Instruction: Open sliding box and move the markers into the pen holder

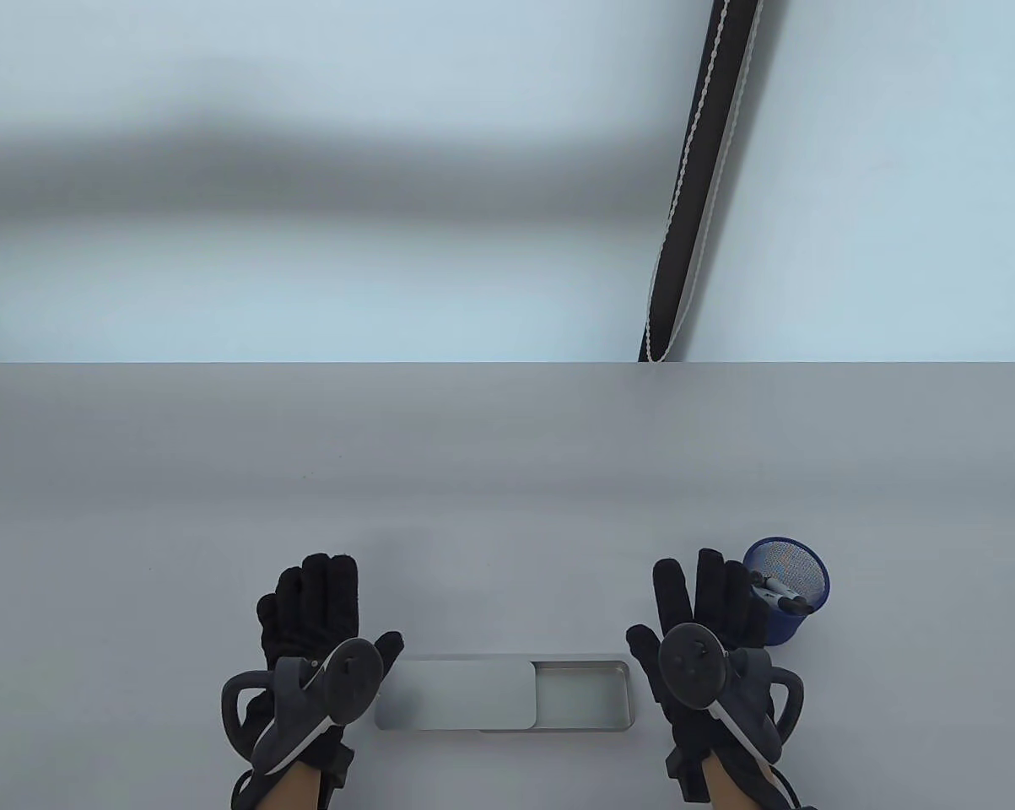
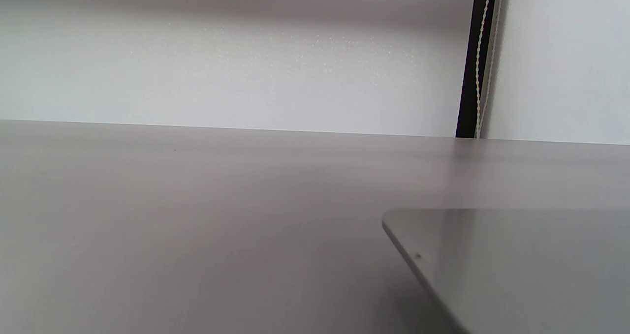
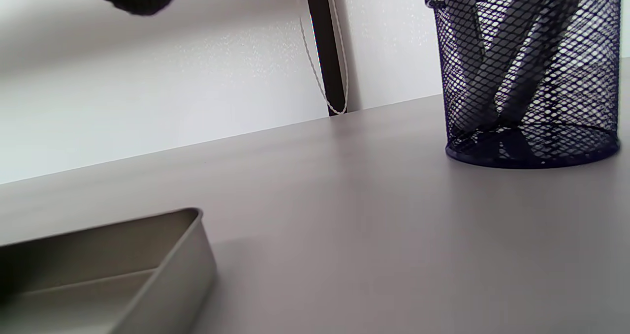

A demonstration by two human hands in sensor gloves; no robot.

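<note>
Both hands are lying flat on the table (image 1: 507, 472) at the near edge, palms down, fingers straight and holding nothing. The left hand (image 1: 313, 624) is resting just beside the left end of the sliding box (image 1: 507, 693); the right hand (image 1: 705, 624) is resting just beside its right end, with the pen holder (image 1: 787, 589) immediately to its far right.

The box is sitting between the hands with its lid (image 1: 456, 693) slid left, leaving the right part of the tray (image 1: 583, 692) uncovered. The uncovered part is showing no markers. The markers (image 1: 781, 595) are standing inside the blue mesh holder, leaning against its wall. Judgement: the transfer is looking finished.

Risks from here: the right hand is sitting very close to the holder, so a careless lift or sideways sweep could be tipping the light mesh cup and spilling the markers. The part of the tray under the lid is hidden, so a marker left there cannot be ruled out.

View differences: the right wrist view is showing two marker bodies through the mesh (image 3: 531, 73) and the tray's open corner (image 3: 192, 255), neither legible from above. The left wrist view is showing only the closed lid corner (image 2: 517, 265). Beyond the table, a dark pole with a cord (image 1: 697, 177) is running up the wall.
</note>
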